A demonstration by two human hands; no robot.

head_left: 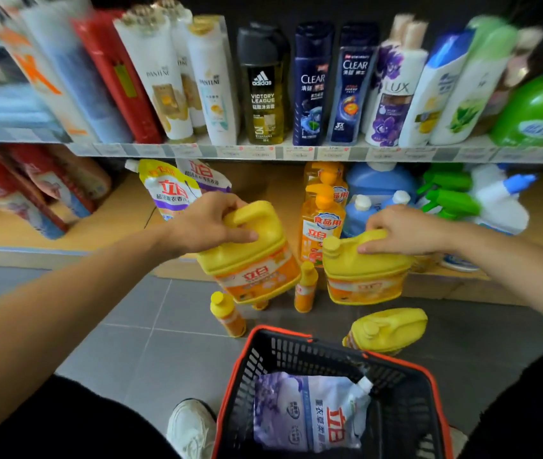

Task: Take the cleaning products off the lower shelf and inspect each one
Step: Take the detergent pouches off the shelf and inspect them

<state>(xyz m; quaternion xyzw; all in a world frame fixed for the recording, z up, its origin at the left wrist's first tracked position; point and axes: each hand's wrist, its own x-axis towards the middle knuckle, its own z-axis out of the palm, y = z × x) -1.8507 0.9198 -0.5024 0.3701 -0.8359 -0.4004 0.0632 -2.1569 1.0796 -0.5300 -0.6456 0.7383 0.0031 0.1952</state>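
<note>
Basket [276,330] holds a 立白 pouch [306,412]; left hand [207,223] fingers grasp one yellow 立白 jug [253,263], right hand [406,231] fingers its twin [363,273].

The left jug [247,256] and the right jug [363,266] are coloured bright yellow, with orange labels banded in white and marked with red characters. The same yellow is seen on the third jug [392,329]. The small bottles [227,313] are orange, capped in yellow. The basket [296,332] is black mesh edged in red-orange. The pouch [306,415] is printed lavender and white. The floor [124,342] is tiled grey. The spray bottles [449,200] are green.
</note>
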